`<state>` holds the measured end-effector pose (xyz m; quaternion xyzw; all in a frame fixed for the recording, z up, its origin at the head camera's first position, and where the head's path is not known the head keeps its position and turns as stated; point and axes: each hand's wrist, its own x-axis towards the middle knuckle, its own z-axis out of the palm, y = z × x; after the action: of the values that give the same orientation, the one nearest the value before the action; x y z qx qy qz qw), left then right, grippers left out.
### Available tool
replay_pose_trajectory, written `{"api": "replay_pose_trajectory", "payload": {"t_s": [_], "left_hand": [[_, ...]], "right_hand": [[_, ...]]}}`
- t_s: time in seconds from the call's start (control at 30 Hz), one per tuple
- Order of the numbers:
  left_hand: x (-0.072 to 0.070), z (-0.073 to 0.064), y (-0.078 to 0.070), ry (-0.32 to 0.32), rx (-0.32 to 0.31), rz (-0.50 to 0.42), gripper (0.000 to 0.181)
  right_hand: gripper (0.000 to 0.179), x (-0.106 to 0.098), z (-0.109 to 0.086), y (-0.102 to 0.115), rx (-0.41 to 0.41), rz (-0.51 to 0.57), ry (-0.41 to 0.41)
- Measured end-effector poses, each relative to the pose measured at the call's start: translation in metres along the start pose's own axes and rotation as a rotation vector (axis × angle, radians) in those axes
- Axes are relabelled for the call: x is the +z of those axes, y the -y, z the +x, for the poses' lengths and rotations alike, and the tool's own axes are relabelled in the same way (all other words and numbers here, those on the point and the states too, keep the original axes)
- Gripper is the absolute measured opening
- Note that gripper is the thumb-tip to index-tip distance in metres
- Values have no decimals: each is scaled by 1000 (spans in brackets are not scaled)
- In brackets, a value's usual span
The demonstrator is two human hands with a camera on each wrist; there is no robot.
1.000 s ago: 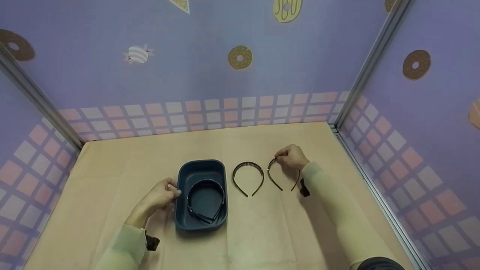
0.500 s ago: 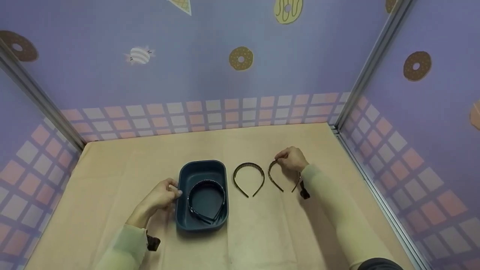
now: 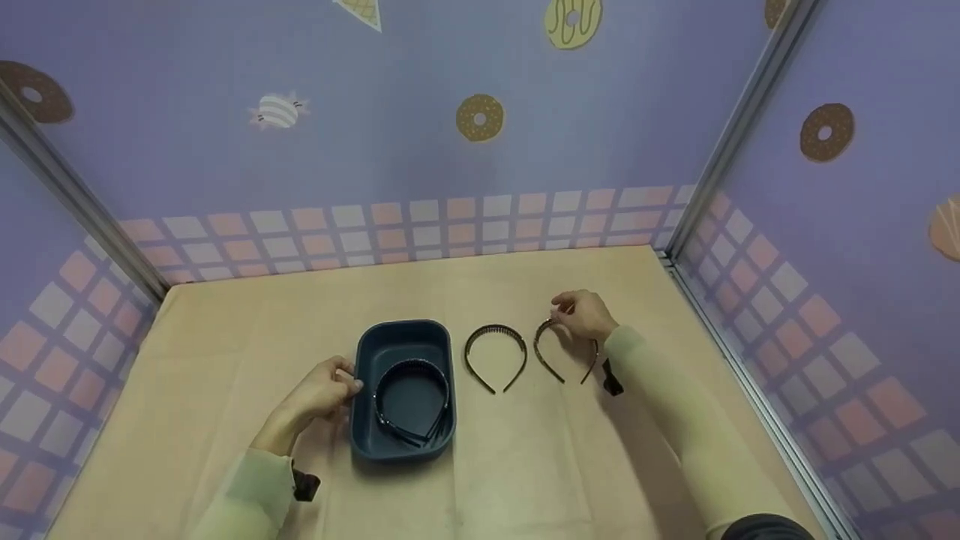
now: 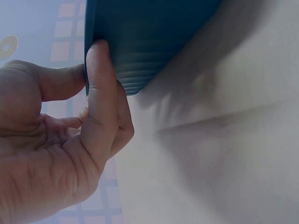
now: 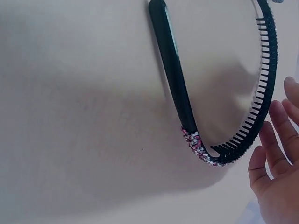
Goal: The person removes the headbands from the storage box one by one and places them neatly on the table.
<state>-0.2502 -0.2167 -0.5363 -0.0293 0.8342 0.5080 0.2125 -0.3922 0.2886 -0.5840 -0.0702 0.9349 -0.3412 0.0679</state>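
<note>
My left hand (image 3: 322,388) pinches the left rim of a dark blue rectangular box (image 3: 401,337) between thumb and fingers; the left wrist view has the fingers on the box's outer wall. Inside the box lie overlapping dark headbands (image 3: 411,363), how many I cannot tell. Right of it, a toothed headband (image 3: 495,328) lies flat on the table. Farther right is another headband (image 5: 173,65), black with comb teeth and pink and silver glitter. My right hand (image 3: 585,315) is at its curved top, fingers loosely spread and thumb apart; fingertips (image 5: 266,128) touch or nearly touch the band.
A pale beige cloth covers the table (image 3: 517,465). Purple printed walls (image 3: 375,150) stand at the back and both sides, with a metal rail (image 3: 765,427) along the right edge.
My right hand has loosened its pinch on the rightmost headband, its finger and thumb parting, while the headband stays in place. The left hand and the box have not moved.
</note>
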Motion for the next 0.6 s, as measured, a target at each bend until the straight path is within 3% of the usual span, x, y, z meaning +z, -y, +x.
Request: {"api": "replay_pose_trajectory", "payload": {"t_s": [0.6], "left_hand": [[0,-1,0,-4,3,0,31]], "right_hand": [[45,-3,-11,23,-95,31,-3]]}}
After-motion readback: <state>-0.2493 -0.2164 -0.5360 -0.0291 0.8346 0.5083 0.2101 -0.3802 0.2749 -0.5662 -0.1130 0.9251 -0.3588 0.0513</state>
